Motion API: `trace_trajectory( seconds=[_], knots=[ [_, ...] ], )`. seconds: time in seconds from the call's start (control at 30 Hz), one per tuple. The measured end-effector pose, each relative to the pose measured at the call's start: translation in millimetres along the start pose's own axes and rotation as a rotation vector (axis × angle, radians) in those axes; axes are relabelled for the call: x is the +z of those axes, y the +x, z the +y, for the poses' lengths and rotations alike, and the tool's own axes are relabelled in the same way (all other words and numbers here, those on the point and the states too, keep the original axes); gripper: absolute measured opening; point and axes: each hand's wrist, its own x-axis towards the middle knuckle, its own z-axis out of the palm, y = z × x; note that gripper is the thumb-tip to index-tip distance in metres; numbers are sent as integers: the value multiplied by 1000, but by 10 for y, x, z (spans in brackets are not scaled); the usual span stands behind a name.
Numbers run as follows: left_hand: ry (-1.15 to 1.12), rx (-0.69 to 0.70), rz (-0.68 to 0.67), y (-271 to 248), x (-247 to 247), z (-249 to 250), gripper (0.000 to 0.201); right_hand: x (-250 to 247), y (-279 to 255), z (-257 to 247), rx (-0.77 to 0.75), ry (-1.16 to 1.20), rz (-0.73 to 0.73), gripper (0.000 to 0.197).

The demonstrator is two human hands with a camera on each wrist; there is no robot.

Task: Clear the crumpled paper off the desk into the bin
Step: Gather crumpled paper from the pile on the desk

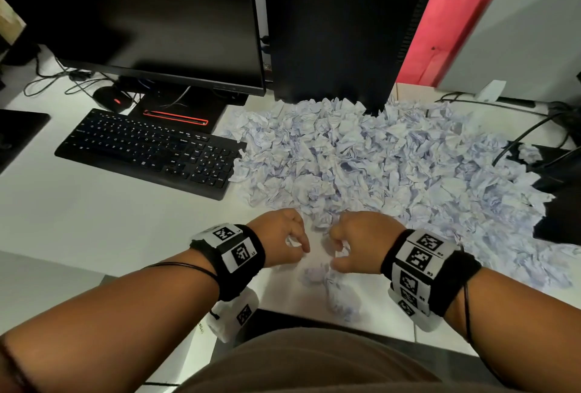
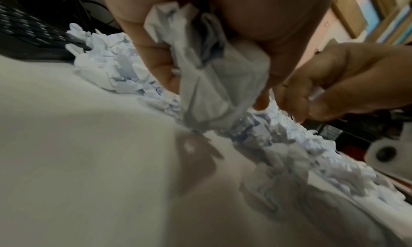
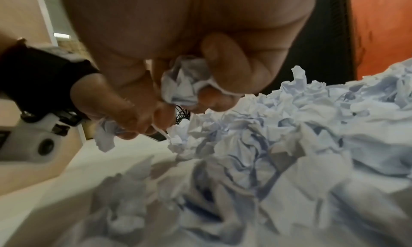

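A broad heap of crumpled white paper (image 1: 377, 166) with blue lines covers the right half of the white desk (image 1: 94, 216). At the heap's near edge my left hand (image 1: 283, 240) grips a crumpled wad (image 2: 214, 71) in curled fingers. Close beside it my right hand (image 1: 355, 241) holds another crumpled ball (image 3: 187, 81) in its curled fingers. A few loose paper balls (image 1: 333, 285) lie on the desk just below both hands. No bin shows in any view.
A black keyboard (image 1: 147, 150) lies left of the heap, with a monitor (image 1: 151, 15) and mouse (image 1: 111, 98) behind it. A black computer tower (image 1: 339, 27) stands behind the paper. Cables (image 1: 528, 137) and a dark object (image 1: 559, 191) sit at the right.
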Motion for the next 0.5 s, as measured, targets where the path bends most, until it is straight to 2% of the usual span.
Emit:
trace_trajectory(
  seconds=[0.07,0.17,0.23,0.3,0.4,0.5],
  knots=[
    [25,-19,-68,20,81,23,22,-19,-29,11,64,-87,-104,42],
    [132,-44,-191,42,186,72,45,0,-58,35,139,-166,-210,66],
    [274,-43,-236,48,238,105,54,73,-54,39,159,-193,-212,68],
    [379,-57,-221,52,277,103,51,151,-39,19,174,-180,-162,62],
    [385,-100,-148,58,284,52,40,193,-43,-7,196,-114,-52,51],
    [355,-141,-95,55,218,-31,34,167,-82,-51,160,-34,6,58]
  ],
)
